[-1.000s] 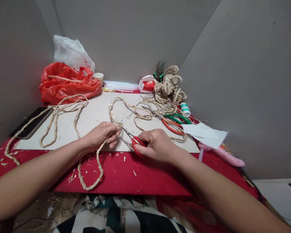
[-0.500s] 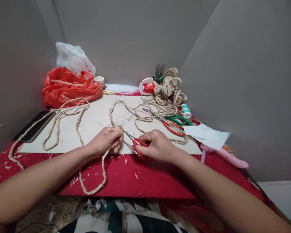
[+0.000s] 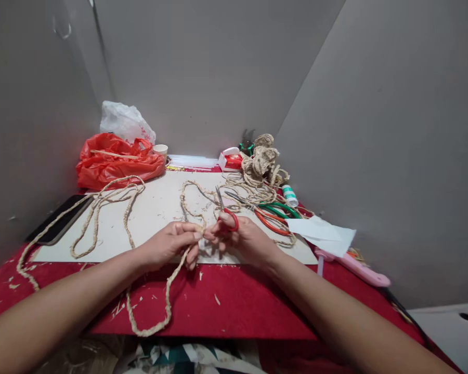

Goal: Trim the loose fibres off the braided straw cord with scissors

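My left hand (image 3: 178, 242) pinches a braided straw rope (image 3: 168, 298) near the middle of the table. From there the rope loops down over the front edge and also up onto the board. Close beside it, my right hand (image 3: 244, 240) keeps red-handled scissors (image 3: 230, 221) on its fingers, blades pointing up and away from me. Its fingertips touch the rope just right of my left hand; whether they grip a strand is too small to tell. More rope (image 3: 128, 208) lies in long loops at the left.
A white board (image 3: 62, 254) lies on the red cloth (image 3: 234, 306). A red plastic bag (image 3: 113, 169) and paper cup (image 3: 160, 150) stand behind. Right are coiled rope (image 3: 262, 161), green-handled scissors (image 3: 283, 209), orange-handled scissors (image 3: 273, 224), white paper (image 3: 323, 235) and a pink glue gun (image 3: 362, 270). A phone (image 3: 60, 223) lies left.
The scissors have swung from pointing at the rope to pointing upward, away from it. My right hand's fingertips have come up to the rope by my left hand. The view has tilted up slightly.
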The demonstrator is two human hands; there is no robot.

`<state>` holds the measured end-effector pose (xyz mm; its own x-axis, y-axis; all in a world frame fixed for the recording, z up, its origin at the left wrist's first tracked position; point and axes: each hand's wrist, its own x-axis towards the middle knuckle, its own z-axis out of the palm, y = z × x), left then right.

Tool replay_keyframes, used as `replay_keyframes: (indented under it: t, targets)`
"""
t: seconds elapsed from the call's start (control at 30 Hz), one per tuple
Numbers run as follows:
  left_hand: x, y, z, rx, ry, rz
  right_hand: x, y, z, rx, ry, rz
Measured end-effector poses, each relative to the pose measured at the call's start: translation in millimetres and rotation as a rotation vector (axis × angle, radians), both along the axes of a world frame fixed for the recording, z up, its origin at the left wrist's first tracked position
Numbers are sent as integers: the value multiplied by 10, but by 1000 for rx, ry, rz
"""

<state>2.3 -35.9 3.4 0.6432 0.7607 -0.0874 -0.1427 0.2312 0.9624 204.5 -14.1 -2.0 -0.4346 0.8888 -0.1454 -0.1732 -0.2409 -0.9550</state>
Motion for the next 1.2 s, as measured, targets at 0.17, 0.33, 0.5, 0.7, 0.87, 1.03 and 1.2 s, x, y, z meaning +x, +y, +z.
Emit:
replay_keyframes:
  t: [0.17, 0.33, 0.5, 0.7, 0.87, 1.03, 1.2]
  targets:
    - [33, -80, -1, -48, 63, -141, -123, -28, 0, -235, 350, 95]
    - [48, -80, -40, -17, 139, -140, -255, 26, 188, -378, 537, -158]
    - [89, -59, -15, 111, 93, 27, -468, 216, 523, -196, 601, -294]
    - [14, 0, 37, 27, 77, 137, -568, 427, 647, -72, 588, -404]
    - [-61, 96, 30, -23, 62, 143, -384, 475, 644, 26, 590, -492]
    - [-57, 74, 45, 71, 241, 39, -348, 468, 571, 48, 604, -489]
    - [-125, 58, 39, 120, 379, 62, -510, 386, 431, 62, 596, -457]
